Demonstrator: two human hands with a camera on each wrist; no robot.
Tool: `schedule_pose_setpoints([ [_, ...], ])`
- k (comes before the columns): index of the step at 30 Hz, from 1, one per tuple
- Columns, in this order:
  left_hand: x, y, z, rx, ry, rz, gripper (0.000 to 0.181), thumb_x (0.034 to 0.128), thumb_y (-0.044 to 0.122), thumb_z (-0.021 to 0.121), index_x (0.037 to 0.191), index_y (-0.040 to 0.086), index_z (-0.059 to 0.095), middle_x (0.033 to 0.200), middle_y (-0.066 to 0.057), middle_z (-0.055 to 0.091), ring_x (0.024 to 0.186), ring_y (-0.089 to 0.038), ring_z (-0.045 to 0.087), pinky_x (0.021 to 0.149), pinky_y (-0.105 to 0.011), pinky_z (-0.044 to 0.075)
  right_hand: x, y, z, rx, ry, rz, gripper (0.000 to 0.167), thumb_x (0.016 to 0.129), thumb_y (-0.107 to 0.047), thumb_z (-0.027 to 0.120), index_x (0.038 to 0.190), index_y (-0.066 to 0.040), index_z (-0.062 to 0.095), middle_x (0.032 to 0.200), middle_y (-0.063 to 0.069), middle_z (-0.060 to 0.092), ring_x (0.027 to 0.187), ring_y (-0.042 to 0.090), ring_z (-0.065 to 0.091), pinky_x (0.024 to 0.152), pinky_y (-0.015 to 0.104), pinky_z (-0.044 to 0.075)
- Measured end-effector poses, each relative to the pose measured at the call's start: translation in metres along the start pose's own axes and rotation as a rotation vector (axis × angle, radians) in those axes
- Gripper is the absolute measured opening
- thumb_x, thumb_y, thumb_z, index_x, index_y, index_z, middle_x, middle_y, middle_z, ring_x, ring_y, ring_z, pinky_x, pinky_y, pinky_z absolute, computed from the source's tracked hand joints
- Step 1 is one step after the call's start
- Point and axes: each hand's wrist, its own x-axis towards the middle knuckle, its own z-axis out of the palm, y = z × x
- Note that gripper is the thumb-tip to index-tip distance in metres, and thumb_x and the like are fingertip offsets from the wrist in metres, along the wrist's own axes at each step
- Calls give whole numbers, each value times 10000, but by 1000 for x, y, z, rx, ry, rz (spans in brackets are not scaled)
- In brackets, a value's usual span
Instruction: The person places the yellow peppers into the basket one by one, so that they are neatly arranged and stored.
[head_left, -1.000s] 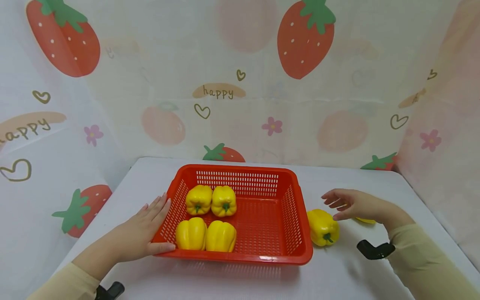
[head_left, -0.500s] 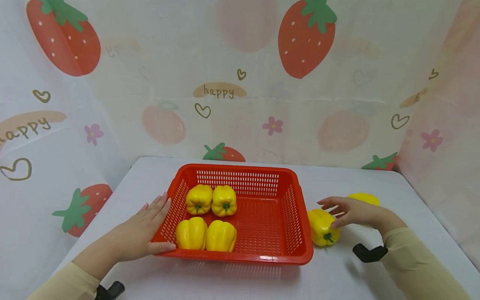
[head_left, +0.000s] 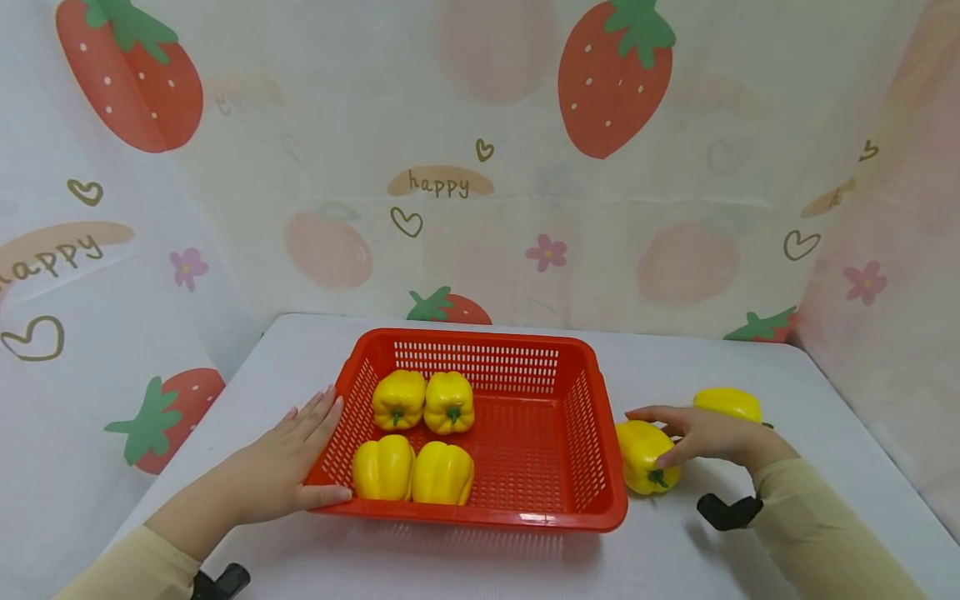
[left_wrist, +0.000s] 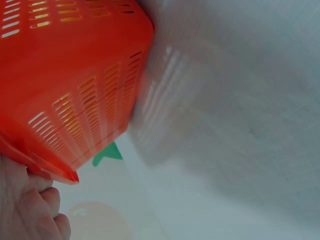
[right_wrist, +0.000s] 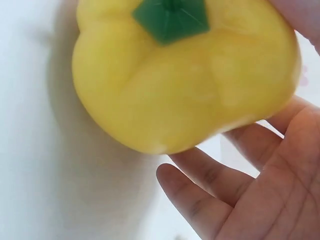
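A red plastic basket (head_left: 525, 515) with slotted walls stands on the white table. Inside its left half lie several yellow bell peppers (head_left: 400, 400). My left hand (head_left: 273, 471) rests along the basket's left rim, fingers straight, thumb at the front corner; the left wrist view shows the fingers (left_wrist: 50, 200) under the rim's edge. Just outside the basket's right wall lies another yellow bell pepper (head_left: 643, 467), green stem facing me. Over it reaches my right hand (head_left: 712, 437), thumb at its near side and fingers behind it, spread and loosely bent; a firm grip does not show.
One more yellow bell pepper (head_left: 729, 403) lies farther back, partly behind the right hand. A fabric backdrop (head_left: 600, 250) with strawberry prints encloses the table (head_left: 660, 358) at the back and sides. Black wrist devices (head_left: 727, 512) sit at both cuffs.
My right hand has moved left and down onto the pepper beside the basket, uncovering the pepper farther back. The left hand, the basket and the peppers have stayed put.
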Motion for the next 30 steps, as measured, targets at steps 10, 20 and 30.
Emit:
schedule_pose_setpoints([
  [10, -1, 3, -3, -11, -4, 1, 1076, 727, 715, 521, 1449, 2, 161, 1509, -183, 127, 1373, -345, 141, 1073, -553, 160, 2, -1, 5, 13, 27, 12, 749, 727, -271, 753, 1376, -195, 386, 1347, 95, 414, 1120, 262, 436, 920, 533, 393],
  [20, -2, 3, -4, -7, -7, -1, 1090, 720, 739, 494, 1450, 4, 154, 1511, -181, 119, 1373, -342, 139, 1072, -553, 160, 0, 3, 8, -41, 100, 15, 763, 711, -323, 758, 1370, -205, 394, 1385, 119, 371, 1141, 327, 440, 898, 548, 414],
  [30, -1, 3, -3, -8, -5, -3, 1087, 718, 733, 507, 1450, 8, 161, 1512, -172, 124, 1375, -332, 142, 1074, -547, 164, -11, 3, -2, -33, 156, -68, 733, 759, -293, 727, 1383, -162, 364, 1362, 170, 387, 1129, 380, 458, 884, 542, 417],
])
